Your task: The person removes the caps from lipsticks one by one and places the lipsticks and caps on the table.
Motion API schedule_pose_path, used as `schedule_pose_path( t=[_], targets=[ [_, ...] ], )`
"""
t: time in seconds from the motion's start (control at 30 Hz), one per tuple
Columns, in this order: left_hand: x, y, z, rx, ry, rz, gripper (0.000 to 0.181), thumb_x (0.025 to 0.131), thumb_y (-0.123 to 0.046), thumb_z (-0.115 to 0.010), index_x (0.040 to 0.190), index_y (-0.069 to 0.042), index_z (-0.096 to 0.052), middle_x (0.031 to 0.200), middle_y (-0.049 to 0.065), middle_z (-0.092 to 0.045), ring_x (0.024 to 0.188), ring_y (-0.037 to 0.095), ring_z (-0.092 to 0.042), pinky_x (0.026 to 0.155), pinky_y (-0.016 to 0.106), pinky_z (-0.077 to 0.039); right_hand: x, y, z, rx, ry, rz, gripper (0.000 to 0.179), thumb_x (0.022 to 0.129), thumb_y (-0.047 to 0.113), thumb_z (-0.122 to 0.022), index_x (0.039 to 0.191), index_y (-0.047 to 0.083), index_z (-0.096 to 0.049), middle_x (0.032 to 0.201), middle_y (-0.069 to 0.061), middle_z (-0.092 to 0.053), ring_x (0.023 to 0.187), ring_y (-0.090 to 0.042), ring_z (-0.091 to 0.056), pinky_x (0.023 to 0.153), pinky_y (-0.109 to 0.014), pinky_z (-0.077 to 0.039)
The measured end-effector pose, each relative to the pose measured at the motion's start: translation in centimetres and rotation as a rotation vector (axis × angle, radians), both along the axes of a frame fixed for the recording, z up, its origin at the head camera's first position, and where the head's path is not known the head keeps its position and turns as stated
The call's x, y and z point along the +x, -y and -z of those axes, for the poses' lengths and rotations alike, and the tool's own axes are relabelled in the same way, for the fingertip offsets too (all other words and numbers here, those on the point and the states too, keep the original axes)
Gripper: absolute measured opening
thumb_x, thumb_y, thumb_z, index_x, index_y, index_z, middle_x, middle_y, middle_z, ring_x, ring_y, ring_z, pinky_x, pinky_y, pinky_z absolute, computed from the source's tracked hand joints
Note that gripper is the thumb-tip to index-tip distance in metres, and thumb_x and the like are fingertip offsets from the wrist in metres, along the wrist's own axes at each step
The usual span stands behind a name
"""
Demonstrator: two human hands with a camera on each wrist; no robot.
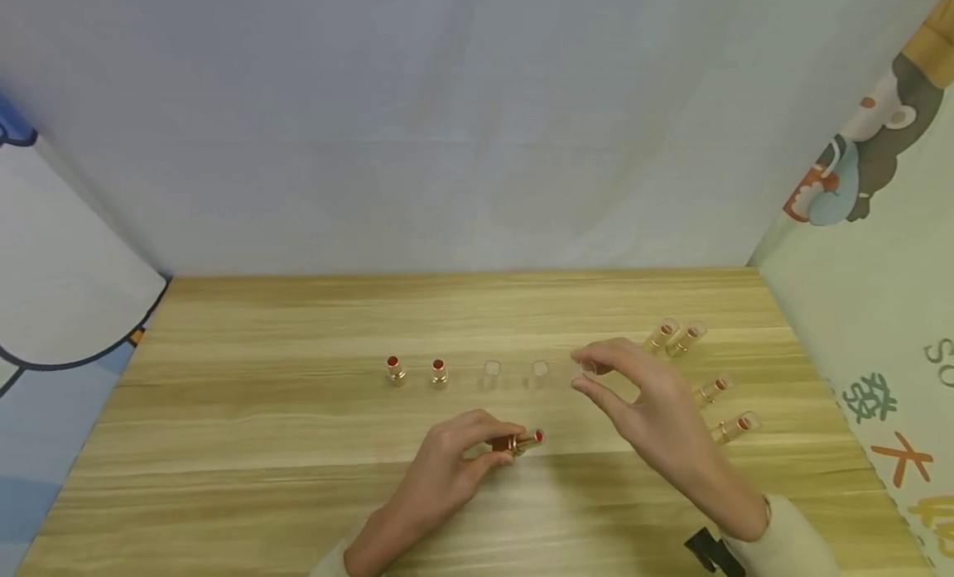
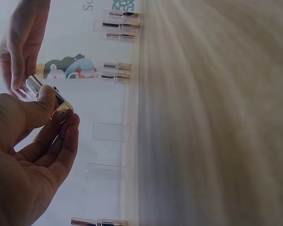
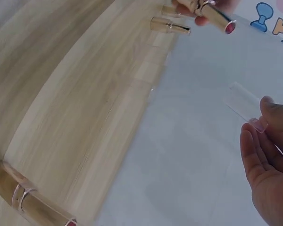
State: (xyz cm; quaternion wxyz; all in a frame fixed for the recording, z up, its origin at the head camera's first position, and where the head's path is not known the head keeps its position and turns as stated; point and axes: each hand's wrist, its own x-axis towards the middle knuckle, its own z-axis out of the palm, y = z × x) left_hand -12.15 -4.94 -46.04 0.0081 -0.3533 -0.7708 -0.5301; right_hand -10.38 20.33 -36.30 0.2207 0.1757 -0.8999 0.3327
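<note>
My left hand (image 1: 455, 457) grips an uncapped gold lipstick (image 1: 527, 441) by its base, its red tip pointing right. In the left wrist view the thumb and fingertips close around the lipstick's lower end. Pinched between thumb and fingers of my right hand (image 1: 648, 399) is a clear lipstick cap (image 3: 245, 104), held apart from the lipstick. Two more clear caps, a left one (image 1: 491, 373) and a right one (image 1: 539, 373), stand upright on the wooden table (image 1: 298, 312) between the hands. Left of them stand two uncapped lipsticks, one (image 1: 395, 370) beside the other (image 1: 439, 372).
Several capped gold lipsticks stand at the table's right, among them a back one (image 1: 686, 338) and a front one (image 1: 735, 427), close to my right forearm. A pale curtain (image 1: 447, 146) borders the far edge. Printed fabric (image 1: 857, 312) borders the right side.
</note>
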Motion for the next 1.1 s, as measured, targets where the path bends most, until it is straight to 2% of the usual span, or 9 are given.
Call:
schedule_pose_path(
  t=[0.27, 0.5, 0.77, 1.1],
  targets=[
    [0.2, 0.0, 0.0, -0.012, 0.024, -0.008, 0.038, 0.079, -0.004, -0.087, 0.115, -0.015, -0.080, 0.100, -0.005, -0.078, 0.091, 0.004, -0.069, 0.078, 0.033, -0.064, -1.8, -0.7, 1.6, 0.114, 0.060, 0.040, 0.030, 0.083, 0.001, -0.085, 0.111, 0.008, -0.076, 0.105, -0.003, -0.077, 0.094, -0.018, -0.071, 0.077, -0.038, -0.062],
    [0.2, 0.0, 0.2, -0.017, 0.024, -0.015, 0.038, 0.078, -0.005, -0.087, 0.114, -0.014, -0.080, 0.099, -0.004, -0.078, 0.090, 0.005, -0.069, 0.079, 0.032, -0.064, -3.2, -1.5, 3.6, 0.175, 0.106, 0.060, 0.028, 0.086, 0.005, -0.084, 0.112, 0.005, -0.075, 0.108, -0.008, -0.076, 0.097, -0.023, -0.071, 0.078, -0.042, -0.063],
    [0.2, 0.0, -0.2, -0.014, 0.048, -0.014, 0.035, 0.080, -0.005, -0.087, 0.113, -0.015, -0.080, 0.101, -0.005, -0.078, 0.091, 0.002, -0.068, 0.076, 0.033, -0.063, -4.4, -1.6, 5.8, 0.184, 0.223, 0.052, 0.023, 0.090, 0.001, -0.079, 0.113, 0.001, -0.074, 0.110, -0.012, -0.076, 0.102, -0.028, -0.073, 0.086, -0.043, -0.064],
    [0.4, 0.2, -0.3, -0.018, 0.071, -0.022, 0.035, 0.080, -0.005, -0.087, 0.113, -0.016, -0.080, 0.100, -0.007, -0.078, 0.091, 0.001, -0.067, 0.077, 0.032, -0.063, -4.9, -1.7, 7.2, 0.233, 0.297, 0.028, 0.023, 0.089, -0.001, -0.079, 0.112, -0.002, -0.074, 0.108, -0.013, -0.076, 0.100, -0.029, -0.072, 0.087, -0.044, -0.063]
  ],
)
